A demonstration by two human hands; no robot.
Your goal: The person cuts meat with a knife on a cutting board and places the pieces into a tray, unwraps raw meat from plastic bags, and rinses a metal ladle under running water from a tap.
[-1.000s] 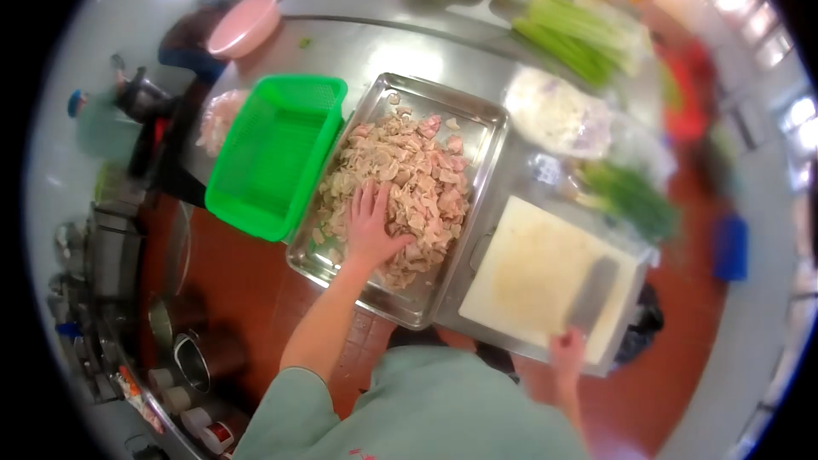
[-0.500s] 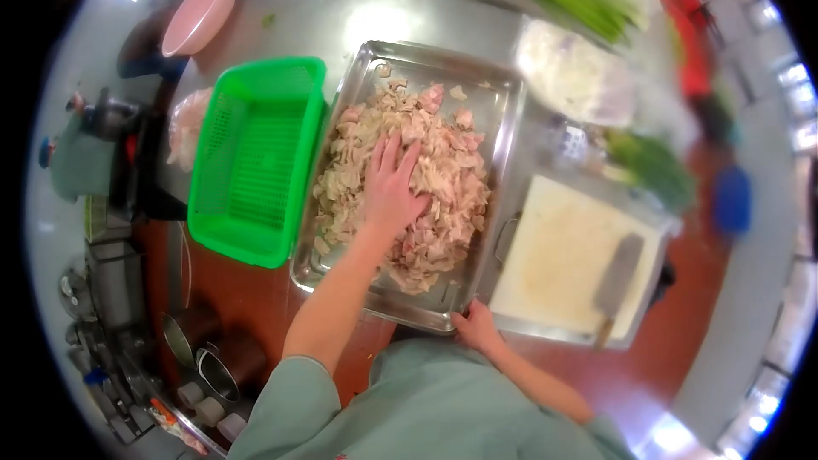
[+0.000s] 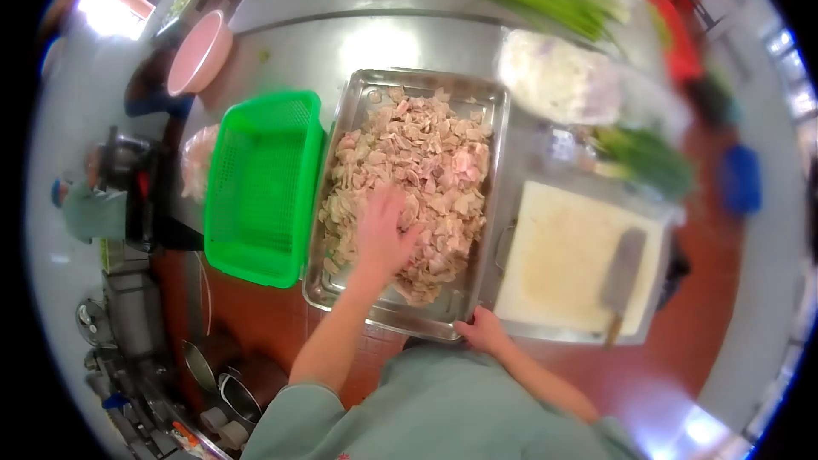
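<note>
A rectangular metal tray (image 3: 501,132) holds a spread heap of pale pink-brown sliced meat (image 3: 430,149). My left hand (image 3: 385,230) lies palm down on the near left part of the heap. Its thumb stands apart from the fingers, whose tips are slightly blurred among the slices. At the tray's near right corner, my right hand (image 3: 482,329) is closed on the rim. Left of the tray stands a green plastic basket (image 3: 264,196) with perforated walls, nothing in it.
To the right, a cleaver (image 3: 625,271) lies on a white cutting board (image 3: 554,247). Green vegetables (image 3: 643,158) and a pale bagged item (image 3: 558,77) sit beyond it. A pink bowl (image 3: 201,53) stands far left; another person (image 3: 94,204) is at the left.
The meat has spread toward the tray's far end and lies flatter. My left hand has drawn nearer to me across the heap. My right hand stays at the tray corner.
</note>
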